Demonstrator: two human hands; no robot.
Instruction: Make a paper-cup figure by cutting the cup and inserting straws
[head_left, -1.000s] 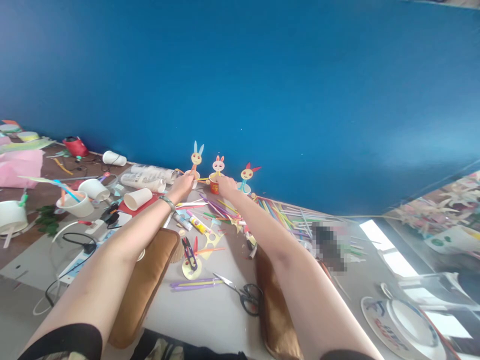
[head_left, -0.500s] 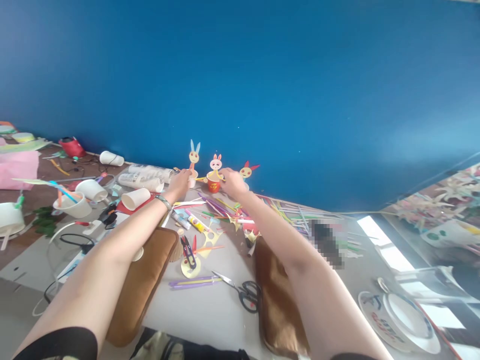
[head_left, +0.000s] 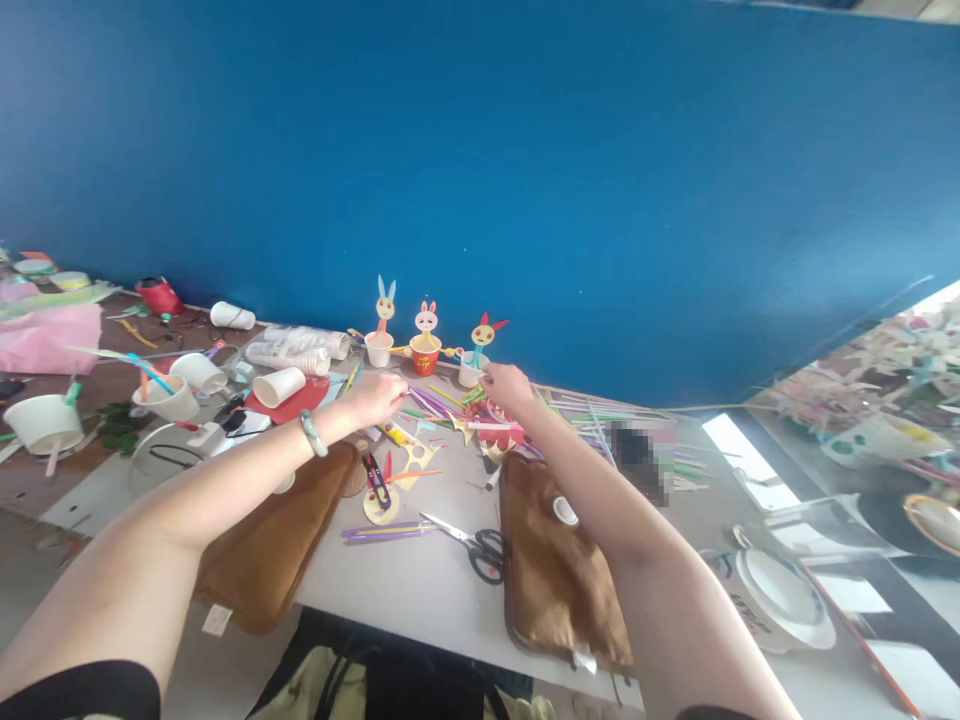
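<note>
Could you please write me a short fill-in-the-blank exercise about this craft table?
1. The wall behind the row of three rabbit figures is coloured ____.
2. The right hand is nearest to the rabbit figure with ____ ears.
3. The bangle is worn on the person's ____ wrist.
4. The scissors lying on the table have ____ handles.

Missing words: blue; red; left; black.
</note>
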